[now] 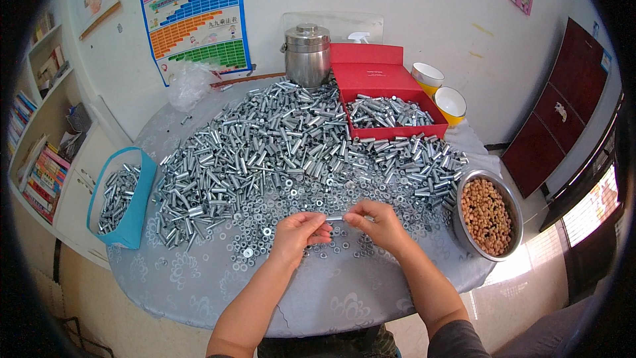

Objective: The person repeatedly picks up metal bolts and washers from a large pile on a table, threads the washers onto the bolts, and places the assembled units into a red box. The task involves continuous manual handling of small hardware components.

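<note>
Between my two hands, level above the table's near middle, is a short silver expansion bolt (335, 218). My left hand (299, 231) pinches its left end, fingers curled. The fingertips of my right hand (377, 223) close on the right end and partly cover it. Just beneath and beyond my hands, loose washers and nuts (311, 193) lie scattered over the cloth. Farther back rises a wide heap of silver bolts and metal sleeves (265, 126), many lying across one another.
A patterned grey cloth covers the round table (311, 298). At left stands a blue fabric bin (142, 192) of metal parts; at right, a steel bowl (515, 238) of nuts or beans. Behind are a red box (397, 134), a steel canister (307, 59) and two yellow-white bowls (450, 103).
</note>
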{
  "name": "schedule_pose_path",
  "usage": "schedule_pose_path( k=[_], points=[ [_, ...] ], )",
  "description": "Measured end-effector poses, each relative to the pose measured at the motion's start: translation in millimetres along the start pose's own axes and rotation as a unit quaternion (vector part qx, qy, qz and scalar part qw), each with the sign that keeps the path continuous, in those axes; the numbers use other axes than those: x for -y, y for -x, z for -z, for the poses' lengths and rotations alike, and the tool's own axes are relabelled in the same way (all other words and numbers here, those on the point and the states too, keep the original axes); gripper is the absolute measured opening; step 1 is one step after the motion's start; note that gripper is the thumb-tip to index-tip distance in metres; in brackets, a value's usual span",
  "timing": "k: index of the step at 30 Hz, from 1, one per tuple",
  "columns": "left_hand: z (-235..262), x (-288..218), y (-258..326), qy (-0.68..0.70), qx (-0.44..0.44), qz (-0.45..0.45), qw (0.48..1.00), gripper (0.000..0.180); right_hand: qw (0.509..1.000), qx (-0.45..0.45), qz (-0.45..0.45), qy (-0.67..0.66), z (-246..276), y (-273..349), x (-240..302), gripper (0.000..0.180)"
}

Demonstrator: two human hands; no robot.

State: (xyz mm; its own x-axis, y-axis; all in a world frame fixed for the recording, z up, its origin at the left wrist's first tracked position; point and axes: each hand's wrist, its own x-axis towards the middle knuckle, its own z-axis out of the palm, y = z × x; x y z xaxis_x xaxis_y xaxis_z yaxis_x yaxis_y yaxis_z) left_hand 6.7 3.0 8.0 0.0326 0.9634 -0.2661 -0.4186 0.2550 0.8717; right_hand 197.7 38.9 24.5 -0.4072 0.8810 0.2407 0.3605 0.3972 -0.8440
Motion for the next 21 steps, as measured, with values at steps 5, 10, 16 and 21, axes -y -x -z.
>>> schedule_pose_path(
  k=[5, 10, 16, 21],
  points=[
    [-1.0, 1.4, 0.8, -0.008, 0.002, -0.006, 1.0, 0.017, 0.995, 0.008, -0.093, -0.036, -2.5, -1.0, -2.1, 0.031],
    [1.5, 2.5, -2.2, 0.026, -0.03, -0.027, 0.999, 0.018, 0.994, 0.013, -0.047, -0.098, -6.0, -0.1, -8.3, 0.035],
    [3.0, 1.8, -2.8, 0.04, -0.034, -0.029, 0.998, 0.018, 0.99, 0.015, -0.06, -0.129, -2.5, -0.4, 6.1, 0.034],
    [1.2, 2.2, -2.2, 0.023, -0.032, -0.033, 0.999, 0.015, 0.99, -0.008, -0.067, -0.122, -5.1, -0.2, 3.0, 0.037]
  ],
)
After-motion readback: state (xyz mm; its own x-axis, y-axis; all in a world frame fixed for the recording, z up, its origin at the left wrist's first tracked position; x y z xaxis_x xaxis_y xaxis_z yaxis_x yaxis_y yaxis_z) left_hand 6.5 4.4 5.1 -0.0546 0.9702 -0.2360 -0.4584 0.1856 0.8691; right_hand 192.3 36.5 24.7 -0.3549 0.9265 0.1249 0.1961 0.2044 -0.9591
